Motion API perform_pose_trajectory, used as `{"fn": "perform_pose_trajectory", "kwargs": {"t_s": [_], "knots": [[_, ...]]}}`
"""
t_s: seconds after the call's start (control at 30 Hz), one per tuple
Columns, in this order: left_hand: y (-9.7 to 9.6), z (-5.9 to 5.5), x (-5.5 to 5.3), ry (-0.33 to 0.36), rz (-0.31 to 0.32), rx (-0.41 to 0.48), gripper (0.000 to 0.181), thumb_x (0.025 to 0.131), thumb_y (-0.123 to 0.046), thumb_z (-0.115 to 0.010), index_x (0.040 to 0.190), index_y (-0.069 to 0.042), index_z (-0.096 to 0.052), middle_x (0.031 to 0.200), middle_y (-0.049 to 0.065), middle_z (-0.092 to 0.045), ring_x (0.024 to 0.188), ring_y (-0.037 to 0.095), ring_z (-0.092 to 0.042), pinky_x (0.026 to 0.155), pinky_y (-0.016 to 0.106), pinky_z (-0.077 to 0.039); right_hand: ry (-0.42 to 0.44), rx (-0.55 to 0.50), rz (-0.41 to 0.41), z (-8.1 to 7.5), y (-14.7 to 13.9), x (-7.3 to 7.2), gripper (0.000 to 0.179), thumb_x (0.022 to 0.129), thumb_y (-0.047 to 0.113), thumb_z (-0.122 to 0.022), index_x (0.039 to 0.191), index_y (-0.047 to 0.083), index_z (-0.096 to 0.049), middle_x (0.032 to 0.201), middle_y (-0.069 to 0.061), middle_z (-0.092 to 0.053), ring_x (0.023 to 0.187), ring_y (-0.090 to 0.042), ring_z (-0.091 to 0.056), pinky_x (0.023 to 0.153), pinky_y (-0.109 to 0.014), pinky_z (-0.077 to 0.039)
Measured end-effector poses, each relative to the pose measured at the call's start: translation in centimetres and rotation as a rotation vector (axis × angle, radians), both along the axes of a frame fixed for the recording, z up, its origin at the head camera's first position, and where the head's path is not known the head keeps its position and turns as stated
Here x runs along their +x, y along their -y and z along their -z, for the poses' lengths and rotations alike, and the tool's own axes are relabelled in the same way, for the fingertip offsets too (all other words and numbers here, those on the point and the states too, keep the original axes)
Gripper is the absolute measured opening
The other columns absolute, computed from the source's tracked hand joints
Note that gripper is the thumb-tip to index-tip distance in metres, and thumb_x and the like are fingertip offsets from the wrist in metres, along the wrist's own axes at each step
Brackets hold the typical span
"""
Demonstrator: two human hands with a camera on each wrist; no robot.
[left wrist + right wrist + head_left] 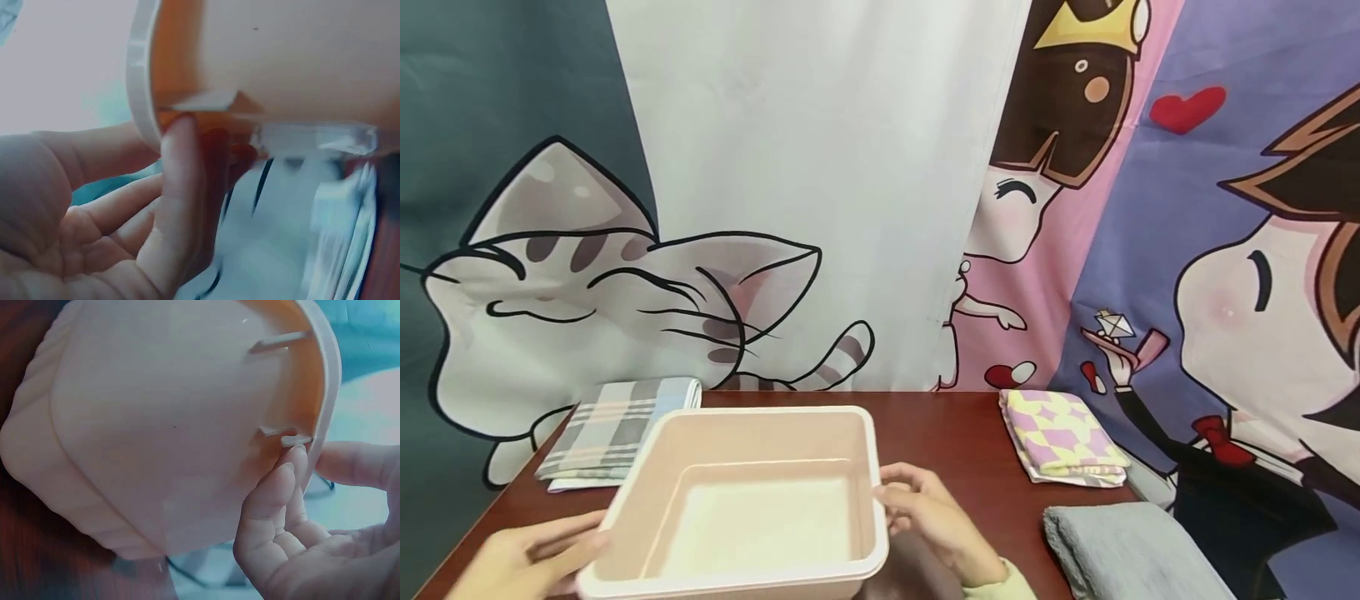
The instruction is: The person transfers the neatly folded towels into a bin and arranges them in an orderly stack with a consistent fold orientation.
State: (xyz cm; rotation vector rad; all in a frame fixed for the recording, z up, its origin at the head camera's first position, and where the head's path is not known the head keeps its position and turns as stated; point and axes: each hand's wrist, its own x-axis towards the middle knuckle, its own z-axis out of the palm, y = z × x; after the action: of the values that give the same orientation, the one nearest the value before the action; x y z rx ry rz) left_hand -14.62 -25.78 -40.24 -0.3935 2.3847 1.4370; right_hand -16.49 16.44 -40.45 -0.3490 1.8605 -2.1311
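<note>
A pale pink plastic bin [775,433] with nothing inside is held between both hands, its open top tilted toward the head camera. My left hand [523,554] grips the rim at the left side; in the left wrist view the fingers [181,156] curl under the lip. On the opposite side my right hand [936,521] pinches the rim, with the thumb over it and fingers [272,494] beneath, beside small ribs under the lip. In the right wrist view the bin's outer wall [156,425] shows, its lower part above the wooden surface.
A folded plaid cloth [617,425] lies at the back left of the dark red-brown table [940,425]. Toward the right lie a folded yellow-and-purple cloth [1063,433] and, nearer, a folded grey towel [1131,550]. A cartoon-printed curtain [835,167] hangs behind the table.
</note>
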Motion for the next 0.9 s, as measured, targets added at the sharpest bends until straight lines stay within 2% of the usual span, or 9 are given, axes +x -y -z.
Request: {"fn": "perform_pose_trajectory", "kwargs": {"t_s": [0.03,0.13,0.23,0.33,0.47,0.57,0.67,0.77,0.9], "knots": [[-1.2,-0.5,0.0,-0.035,0.018,0.016,0.081,0.067,-0.051,-0.058,0.122,0.004,-0.038,0.101,0.020,-0.054,0.077,0.025,-0.058,0.061,0.034,-0.047,0.002,0.005,0.004,0.0,-0.9,-0.1,0.037,0.080,0.007,-0.053,0.108,-0.012,-0.039,0.072,-0.008,-0.055,0.056,-0.013,-0.051,0.049,-0.025,-0.045],[-4.2,-1.6,-0.2,-0.172,0.123,0.123,0.066,0.074,-0.037,-0.059,0.119,0.007,-0.040,0.103,0.020,-0.053,0.080,0.020,-0.057,0.061,0.032,-0.047,-0.032,0.028,0.031,0.4,-3.4,-0.5,0.041,0.080,0.013,-0.053,0.109,-0.013,-0.039,0.076,-0.011,-0.055,0.059,-0.013,-0.052,0.051,-0.027,-0.046],[-6.3,-1.9,-0.6,-0.263,0.239,0.254,0.058,0.078,-0.026,-0.057,0.116,0.014,-0.038,0.105,0.022,-0.051,0.082,0.018,-0.055,0.062,0.032,-0.047,-0.039,0.063,0.059,2.2,-6.3,-1.7,0.041,0.081,0.020,-0.053,0.110,-0.007,-0.042,0.084,-0.014,-0.057,0.066,-0.015,-0.055,0.055,-0.030,-0.047],[-7.8,-1.4,-1.3,-0.248,0.324,0.405,0.053,0.081,-0.020,-0.054,0.113,0.018,-0.037,0.100,0.024,-0.051,0.079,0.022,-0.055,0.062,0.035,-0.047,-0.085,0.085,0.084,4.4,-9.3,-3.0,0.038,0.083,0.021,-0.050,0.113,-0.002,-0.044,0.093,-0.015,-0.056,0.074,-0.020,-0.057,0.060,-0.036,-0.047],[-9.3,-0.7,-2.4,-0.179,0.409,0.586,0.044,0.083,-0.014,-0.051,0.109,0.018,-0.036,0.094,0.024,-0.050,0.073,0.025,-0.054,0.064,0.040,-0.046,-0.135,0.084,0.131,5.8,-12.0,-4.0,0.037,0.085,0.020,-0.047,0.115,-0.003,-0.043,0.099,-0.018,-0.054,0.080,-0.026,-0.056,0.061,-0.040,-0.046],[-10.1,-0.5,-3.0,-0.157,0.433,0.654,0.039,0.083,-0.012,-0.050,0.107,0.016,-0.035,0.091,0.025,-0.049,0.071,0.023,-0.053,0.065,0.040,-0.045,-0.067,0.100,0.147,6.4,-13.6,-4.5,0.038,0.084,0.023,-0.049,0.115,0.001,-0.045,0.100,-0.016,-0.055,0.082,-0.026,-0.056,0.062,-0.040,-0.046],[-10.7,-0.6,-3.4,-0.158,0.442,0.687,0.037,0.083,-0.011,-0.050,0.105,0.015,-0.035,0.088,0.024,-0.049,0.069,0.021,-0.053,0.064,0.038,-0.046,-0.043,0.100,0.130,6.1,-14.2,-4.5,0.037,0.084,0.022,-0.049,0.114,0.001,-0.046,0.099,-0.016,-0.055,0.081,-0.026,-0.057,0.062,-0.041,-0.046],[-10.9,-0.6,-3.4,-0.161,0.455,0.708,0.033,0.084,-0.010,-0.049,0.101,0.015,-0.036,0.085,0.021,-0.050,0.068,0.020,-0.053,0.062,0.035,-0.047,-0.068,0.074,0.123,4.3,-13.5,-3.5,0.035,0.084,0.019,-0.049,0.112,-0.002,-0.047,0.096,-0.017,-0.056,0.078,-0.026,-0.057,0.060,-0.041,-0.046],[-11.0,-0.7,-3.3,-0.155,0.439,0.731,0.030,0.083,-0.009,-0.050,0.097,0.014,-0.038,0.083,0.019,-0.050,0.065,0.019,-0.053,0.060,0.033,-0.047,-0.036,0.110,0.209,2.2,-11.9,-2.3,0.042,0.081,0.022,-0.053,0.111,-0.006,-0.046,0.096,-0.020,-0.055,0.078,-0.031,-0.056,0.063,-0.045,-0.045]]}}
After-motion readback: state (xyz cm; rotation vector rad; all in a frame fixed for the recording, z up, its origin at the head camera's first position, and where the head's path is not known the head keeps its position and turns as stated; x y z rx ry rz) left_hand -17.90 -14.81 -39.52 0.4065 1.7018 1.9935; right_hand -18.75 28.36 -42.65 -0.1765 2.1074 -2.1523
